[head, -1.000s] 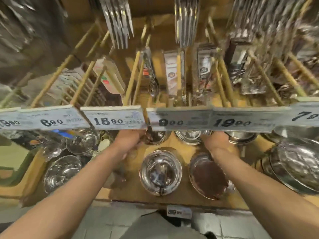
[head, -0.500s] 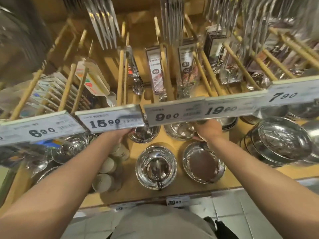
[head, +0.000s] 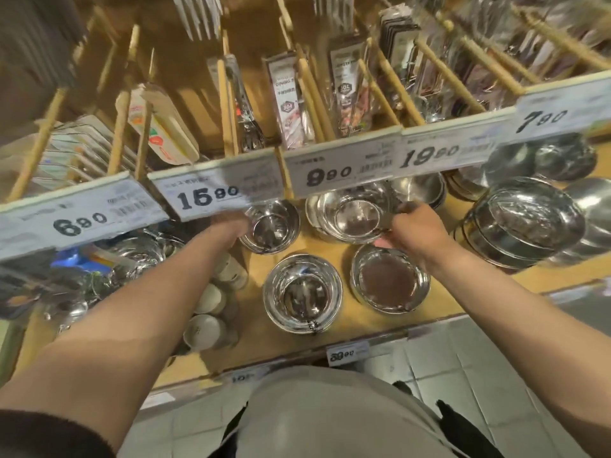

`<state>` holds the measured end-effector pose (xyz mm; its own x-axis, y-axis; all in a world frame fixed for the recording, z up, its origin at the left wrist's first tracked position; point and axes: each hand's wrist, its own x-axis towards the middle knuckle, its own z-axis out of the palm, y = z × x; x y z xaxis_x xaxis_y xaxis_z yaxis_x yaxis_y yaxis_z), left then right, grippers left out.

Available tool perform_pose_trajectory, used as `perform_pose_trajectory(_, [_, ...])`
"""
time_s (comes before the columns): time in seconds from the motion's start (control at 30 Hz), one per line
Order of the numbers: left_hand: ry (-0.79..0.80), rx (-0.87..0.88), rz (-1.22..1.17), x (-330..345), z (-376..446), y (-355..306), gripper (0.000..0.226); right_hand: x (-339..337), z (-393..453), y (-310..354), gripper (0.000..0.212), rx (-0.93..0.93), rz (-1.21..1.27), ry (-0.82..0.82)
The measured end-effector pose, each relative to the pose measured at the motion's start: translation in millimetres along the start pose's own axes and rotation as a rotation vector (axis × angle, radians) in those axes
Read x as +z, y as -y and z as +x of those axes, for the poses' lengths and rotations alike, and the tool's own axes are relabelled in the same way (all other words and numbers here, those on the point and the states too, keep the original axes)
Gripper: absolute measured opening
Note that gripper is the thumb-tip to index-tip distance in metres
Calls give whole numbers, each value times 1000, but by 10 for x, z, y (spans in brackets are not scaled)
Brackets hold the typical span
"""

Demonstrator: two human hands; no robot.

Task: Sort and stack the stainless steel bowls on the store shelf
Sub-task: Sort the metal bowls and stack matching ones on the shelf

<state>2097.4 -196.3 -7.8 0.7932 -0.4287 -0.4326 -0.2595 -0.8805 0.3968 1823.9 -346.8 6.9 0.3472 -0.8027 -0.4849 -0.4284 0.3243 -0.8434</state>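
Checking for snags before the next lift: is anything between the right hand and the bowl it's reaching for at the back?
Nothing visible: the right hand already grips the rim of the back bowl stack. The price-tag rail overhangs that stack's far edge.

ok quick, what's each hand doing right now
Left hand: at the rim of a small bowl, fingers hidden by the price tag; cannot tell.
Right hand: gripping the rim of the wide bowl.

shelf-edge price tags (head: 344, 171) reading 6.90, 15.90, 9.90, 19.90, 7.90, packet (head: 287, 100) marked "DINING", "304"
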Motion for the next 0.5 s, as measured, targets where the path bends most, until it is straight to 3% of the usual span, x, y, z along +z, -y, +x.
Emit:
perform_pose_trajectory(0.13, [11,18,122,41,79,49,35,-22,-128,-36,50,82,191,85])
perform_pose_trajectory(0.27, [9,4,196,63,35,20,12,-33,-265,-38,56,105,237,72])
perform_pose_trajectory(0.4, [122,59,272,77,12,-53,23,-73,-341,29,73,113,210,147])
perform_pose_trajectory(0.5, [236,39,185,101,58,-91,31,-91,-354,96,75,121,202,205])
